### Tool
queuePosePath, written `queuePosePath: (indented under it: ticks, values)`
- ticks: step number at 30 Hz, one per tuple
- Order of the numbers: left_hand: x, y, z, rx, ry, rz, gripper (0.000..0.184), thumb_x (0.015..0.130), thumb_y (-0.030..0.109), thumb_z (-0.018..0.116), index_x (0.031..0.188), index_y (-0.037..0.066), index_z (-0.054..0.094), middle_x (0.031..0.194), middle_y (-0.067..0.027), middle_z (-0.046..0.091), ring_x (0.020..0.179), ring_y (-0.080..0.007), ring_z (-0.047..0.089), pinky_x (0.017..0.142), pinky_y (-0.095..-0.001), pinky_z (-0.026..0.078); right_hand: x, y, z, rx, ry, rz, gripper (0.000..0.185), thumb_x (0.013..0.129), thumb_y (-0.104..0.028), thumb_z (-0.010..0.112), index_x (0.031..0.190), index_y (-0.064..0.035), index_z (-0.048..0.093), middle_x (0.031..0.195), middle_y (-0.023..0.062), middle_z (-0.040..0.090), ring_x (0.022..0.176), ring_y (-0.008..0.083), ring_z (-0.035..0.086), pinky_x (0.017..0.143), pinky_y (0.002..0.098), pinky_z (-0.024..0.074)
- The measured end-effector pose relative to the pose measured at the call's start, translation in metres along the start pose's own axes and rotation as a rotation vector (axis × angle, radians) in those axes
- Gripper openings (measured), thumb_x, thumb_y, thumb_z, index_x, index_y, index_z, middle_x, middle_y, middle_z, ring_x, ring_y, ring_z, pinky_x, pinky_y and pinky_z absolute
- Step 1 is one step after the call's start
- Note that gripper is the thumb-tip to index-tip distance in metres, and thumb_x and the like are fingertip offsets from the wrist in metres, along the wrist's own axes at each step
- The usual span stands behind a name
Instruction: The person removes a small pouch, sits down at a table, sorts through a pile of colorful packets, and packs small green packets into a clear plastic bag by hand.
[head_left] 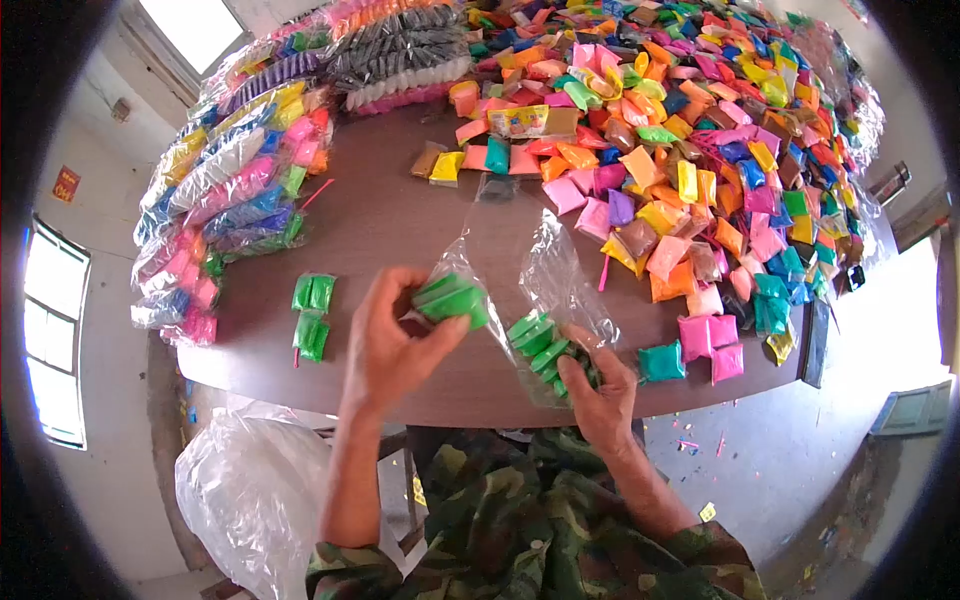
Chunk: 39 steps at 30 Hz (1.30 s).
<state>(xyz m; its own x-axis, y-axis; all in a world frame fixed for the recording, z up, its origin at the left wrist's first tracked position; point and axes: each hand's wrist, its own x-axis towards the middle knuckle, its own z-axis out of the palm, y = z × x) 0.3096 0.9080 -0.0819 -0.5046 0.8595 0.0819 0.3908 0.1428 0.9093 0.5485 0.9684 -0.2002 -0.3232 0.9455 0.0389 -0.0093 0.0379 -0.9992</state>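
My left hand (395, 340) is closed around a small stack of green packets (452, 300), held above the table's front part. To its right, my right hand (603, 390) grips a clear plastic bag (545, 260) with several green packets (540, 345) at its bottom. The bag's long loose film stretches away from me over the table. Part of the bag lies near the packets in my left hand; whether it touches them I cannot tell. Left of my left hand, more green packets (313, 315) lie on the tabletop.
A large heap of loose coloured packets (690, 150) covers the right and back. Filled bags (230, 190) are stacked at the left. Teal (661, 362) and pink packets (712, 340) lie near the front right. A big clear plastic sack (255, 490) stands below the table (400, 200).
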Motion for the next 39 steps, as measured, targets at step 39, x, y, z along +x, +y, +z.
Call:
queuePosePath:
  ticks: [39]
  values:
    - [0.01, -0.041, 0.045, 0.289, -0.225, 0.173, 0.054, 0.086, 0.0, 0.076, 0.137, 0.009, 0.062, 0.104, -0.014, 0.075, 0.086, -0.0203, 0.076, 0.073, -0.0341, 0.061, 0.001, -0.004, 0.003, -0.074, 0.051, -0.051, 0.037, 0.095, -0.002, 0.074, 0.131, -0.0039, 0.072, 0.126, 0.0118, 0.074, 0.119, 0.0195, 0.066, 0.104, 0.0342, 0.0501]
